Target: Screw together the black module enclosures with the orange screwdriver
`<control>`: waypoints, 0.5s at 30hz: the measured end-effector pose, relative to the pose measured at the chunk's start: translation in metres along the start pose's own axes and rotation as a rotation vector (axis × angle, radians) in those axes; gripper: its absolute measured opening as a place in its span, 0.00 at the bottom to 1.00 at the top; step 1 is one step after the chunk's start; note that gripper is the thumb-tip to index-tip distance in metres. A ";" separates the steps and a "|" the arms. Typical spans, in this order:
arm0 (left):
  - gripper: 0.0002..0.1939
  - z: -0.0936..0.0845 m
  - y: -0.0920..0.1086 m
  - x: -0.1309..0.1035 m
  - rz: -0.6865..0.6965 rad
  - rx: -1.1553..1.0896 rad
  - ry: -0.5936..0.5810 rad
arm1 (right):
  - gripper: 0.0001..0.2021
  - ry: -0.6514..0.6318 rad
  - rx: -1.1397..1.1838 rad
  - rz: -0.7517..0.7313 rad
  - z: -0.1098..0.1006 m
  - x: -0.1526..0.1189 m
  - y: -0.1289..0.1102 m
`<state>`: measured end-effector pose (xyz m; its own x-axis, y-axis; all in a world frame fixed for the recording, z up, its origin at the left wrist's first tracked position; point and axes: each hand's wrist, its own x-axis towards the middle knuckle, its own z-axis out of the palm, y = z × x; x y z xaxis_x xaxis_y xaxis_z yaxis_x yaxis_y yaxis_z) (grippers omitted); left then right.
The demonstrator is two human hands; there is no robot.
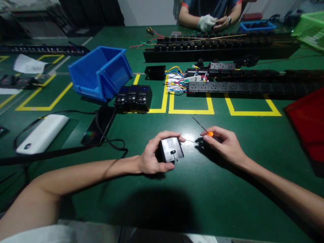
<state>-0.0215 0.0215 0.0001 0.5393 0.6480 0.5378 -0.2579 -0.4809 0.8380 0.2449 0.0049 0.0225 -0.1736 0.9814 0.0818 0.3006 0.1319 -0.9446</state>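
In the head view, your work looks partway along, judging by how things lie. The black module [172, 148] is in one piece as far as it shows, its pale, slotted face turned up; you cannot tell from here whether anything inside is fastened. Three display modules [133, 98] stand in a row beside the blue bin [88, 79], toward the table's [215, 202] far edge from your hands. Farther to the right, coloured wires [178, 81] spread from the end of the socket strip [222, 87], some of their ends apparently unconnected.

Your left hand [149, 158] is clamped on the module above the middle of the table's near edge, thumb on the near side and fingers round the far side, palm turned right. Your right hand [231, 145] has its fingers closed on the screwdriver [210, 134], the forearm slanting in from the near right corner. The blade points left and toward the far edge, well apart from the module.
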 end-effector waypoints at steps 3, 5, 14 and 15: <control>0.32 0.000 0.001 0.000 -0.035 -0.001 0.017 | 0.11 0.002 -0.006 0.001 0.000 0.000 0.000; 0.31 0.001 0.001 0.000 -0.032 0.006 0.016 | 0.11 0.000 -0.003 0.007 0.000 0.000 0.000; 0.26 0.004 0.000 0.004 0.100 0.099 0.118 | 0.10 -0.010 0.007 0.009 0.000 -0.001 0.002; 0.26 0.003 -0.001 0.005 0.110 0.093 0.126 | 0.10 -0.011 0.006 0.008 0.000 -0.001 0.002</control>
<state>-0.0163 0.0228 0.0018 0.4059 0.6544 0.6379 -0.2318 -0.6015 0.7645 0.2458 0.0046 0.0206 -0.1819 0.9808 0.0707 0.2962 0.1233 -0.9471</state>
